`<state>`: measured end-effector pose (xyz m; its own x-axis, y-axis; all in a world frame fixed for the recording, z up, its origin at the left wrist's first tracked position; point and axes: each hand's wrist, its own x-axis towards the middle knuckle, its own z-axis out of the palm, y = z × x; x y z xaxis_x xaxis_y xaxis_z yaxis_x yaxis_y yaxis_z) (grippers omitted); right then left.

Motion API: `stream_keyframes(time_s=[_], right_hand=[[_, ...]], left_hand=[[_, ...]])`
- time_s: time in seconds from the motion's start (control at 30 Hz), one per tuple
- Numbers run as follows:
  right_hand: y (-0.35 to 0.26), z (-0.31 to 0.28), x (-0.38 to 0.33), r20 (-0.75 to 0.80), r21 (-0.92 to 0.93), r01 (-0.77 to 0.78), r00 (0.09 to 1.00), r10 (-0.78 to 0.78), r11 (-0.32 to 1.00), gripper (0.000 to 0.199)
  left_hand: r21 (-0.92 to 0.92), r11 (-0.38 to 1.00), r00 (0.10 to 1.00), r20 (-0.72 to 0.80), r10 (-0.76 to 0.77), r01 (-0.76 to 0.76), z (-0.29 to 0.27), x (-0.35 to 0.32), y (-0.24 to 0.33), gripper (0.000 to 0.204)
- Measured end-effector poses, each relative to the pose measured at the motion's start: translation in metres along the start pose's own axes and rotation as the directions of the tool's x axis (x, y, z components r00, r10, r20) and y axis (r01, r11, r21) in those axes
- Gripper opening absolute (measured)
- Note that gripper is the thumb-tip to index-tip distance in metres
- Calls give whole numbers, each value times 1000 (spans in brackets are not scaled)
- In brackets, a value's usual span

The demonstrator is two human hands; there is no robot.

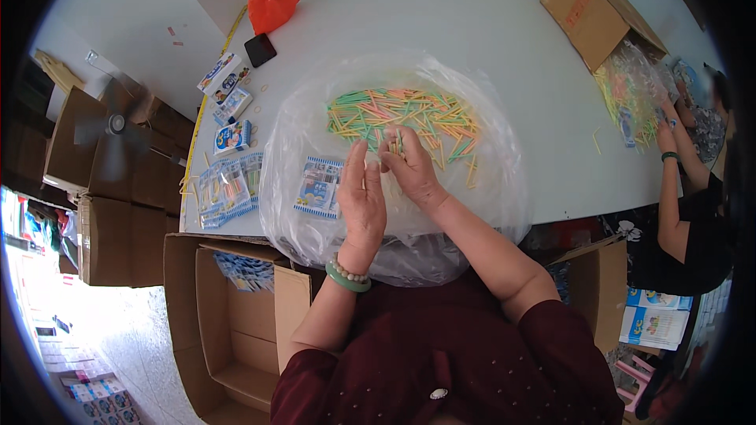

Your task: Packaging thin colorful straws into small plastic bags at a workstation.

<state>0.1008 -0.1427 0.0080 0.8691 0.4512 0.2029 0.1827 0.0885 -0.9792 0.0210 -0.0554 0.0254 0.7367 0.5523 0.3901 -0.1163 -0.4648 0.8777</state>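
Observation:
A pile of thin pastel sticks, green, yellow, pink and orange, lies on a spread clear plastic bag. Over the pile's near edge my right hand is closed, its curled fingers around a small bunch of sticks. Beside it, my left hand is held upright with fingers stretched out, and nothing shows in it. A green bangle and a beaded bracelet circle the left wrist. Just left of that hand, a blue-and-white packet lies flat on the plastic.
Filled packets, small boxes, a black phone and a red bag line the table's left side. Open cartons stand below its near edge. At right, another person's hands reach toward sticks beside a tipped carton.

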Motion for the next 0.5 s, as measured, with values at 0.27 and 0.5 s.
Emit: stream_keyframes(time_s=[0.27, 0.5], right_hand=[[52, 2, -5, 219, -627, 483, 862, -457, 611, 24], [28, -6, -6, 119, -435, 337, 941, -318, 835, 18]], left_hand=[[192, 937, 947, 199, 253, -291, 19, 0, -1, 28], [231, 955, 982, 68, 176, -187, -19, 2, 3, 28]])
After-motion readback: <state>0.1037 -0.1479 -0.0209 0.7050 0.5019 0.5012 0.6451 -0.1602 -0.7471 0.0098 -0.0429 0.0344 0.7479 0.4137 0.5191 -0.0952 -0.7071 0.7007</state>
